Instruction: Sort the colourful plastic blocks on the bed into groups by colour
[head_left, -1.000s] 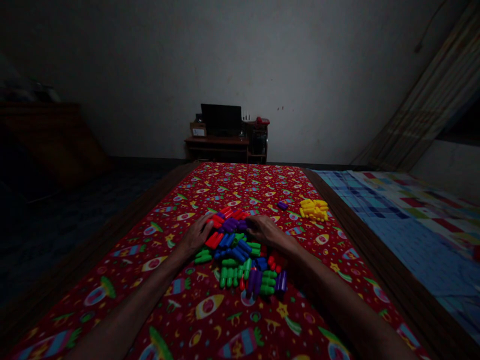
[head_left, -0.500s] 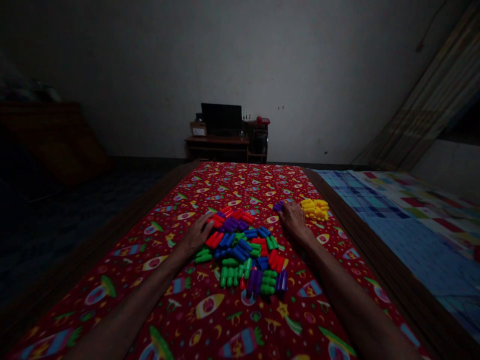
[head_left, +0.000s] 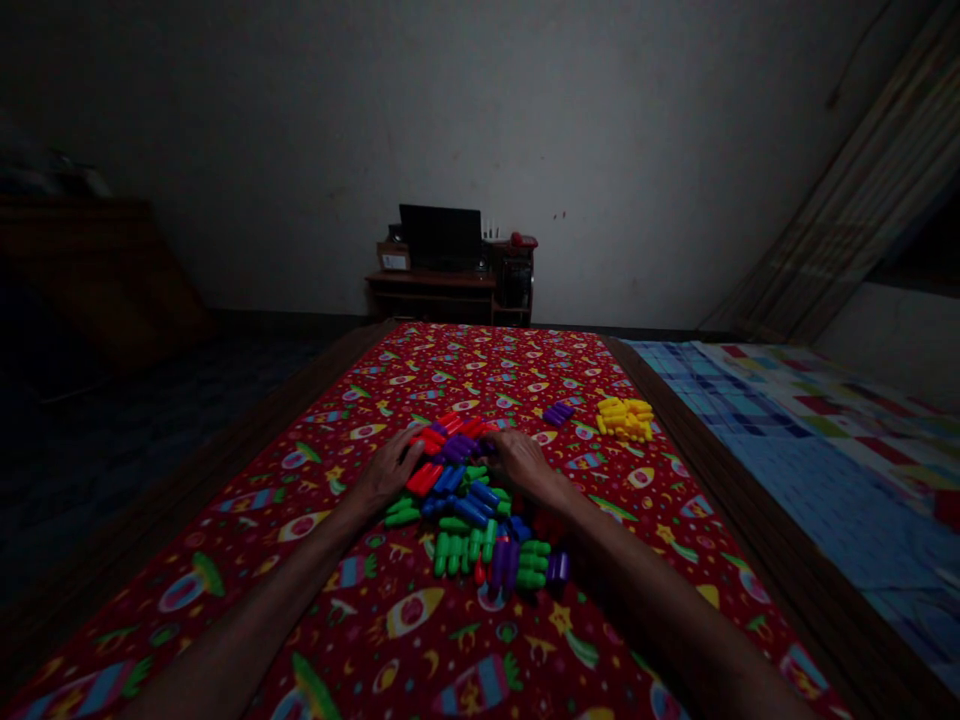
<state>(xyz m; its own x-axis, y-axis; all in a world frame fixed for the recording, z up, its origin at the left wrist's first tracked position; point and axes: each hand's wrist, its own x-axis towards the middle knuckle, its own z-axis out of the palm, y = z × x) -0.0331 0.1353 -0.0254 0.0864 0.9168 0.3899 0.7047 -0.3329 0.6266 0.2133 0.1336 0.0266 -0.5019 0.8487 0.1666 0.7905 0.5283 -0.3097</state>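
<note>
A pile of plastic blocks point(head_left: 469, 510) in red, blue, green and purple lies on the red patterned sheet point(head_left: 420, 630). My left hand point(head_left: 384, 472) rests on the pile's left edge, fingers stretched toward the red blocks point(head_left: 424, 478). My right hand point(head_left: 526, 463) lies on the pile's upper right, its fingers curled down among purple and red pieces; what they hold is hidden. Further right are two purple blocks point(head_left: 558, 411) and a small heap of yellow blocks point(head_left: 625, 418), apart from both hands.
The sheet covers a long wooden-edged platform point(head_left: 697, 440). A blue checked mat point(head_left: 810, 450) lies to the right. A low desk with a dark monitor point(head_left: 441, 238) stands against the far wall. A curtain point(head_left: 862, 200) hangs at right. The room is dim.
My right hand was by the purple and yellow blocks half a second ago and has come back left onto the pile. The left hand has barely moved.
</note>
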